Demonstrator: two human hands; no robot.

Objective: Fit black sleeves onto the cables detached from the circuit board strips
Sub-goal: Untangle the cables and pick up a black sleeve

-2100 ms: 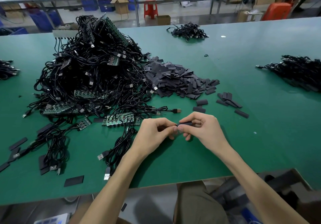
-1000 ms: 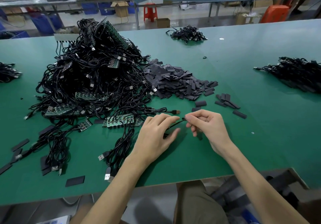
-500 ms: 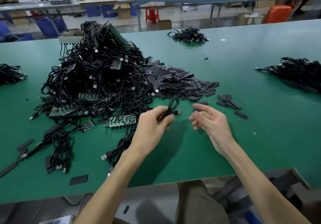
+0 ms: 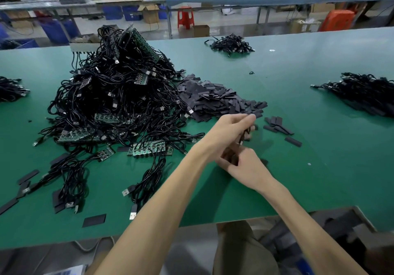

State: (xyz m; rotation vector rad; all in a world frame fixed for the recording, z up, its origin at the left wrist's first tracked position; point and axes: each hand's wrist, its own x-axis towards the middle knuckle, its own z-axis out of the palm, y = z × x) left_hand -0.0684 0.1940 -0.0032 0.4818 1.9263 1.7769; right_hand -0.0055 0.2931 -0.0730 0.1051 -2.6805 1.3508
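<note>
A green bench [image 4: 309, 189] fills my view, with a workshop floor beyond it. At frame centre my left hand [image 4: 228, 128] is raised, arm reaching in from the lower left, fingertips pinching a black cable [image 4: 243, 136] that hangs down. Just below it my right hand [image 4: 248, 168] has its fingers curled around something dark; motion blur means I cannot tell whether it grips. The pile of black sleeves [image 4: 213, 99] lies just above the hands, beside the heap of cabled circuit board strips [image 4: 119, 95].

Green table [image 4: 319, 178] with tangled cable-and-board heap [image 4: 119, 104], black sleeve pile [image 4: 213, 99], smaller bundles [image 4: 231, 45], apparently cables, farther off.
</note>
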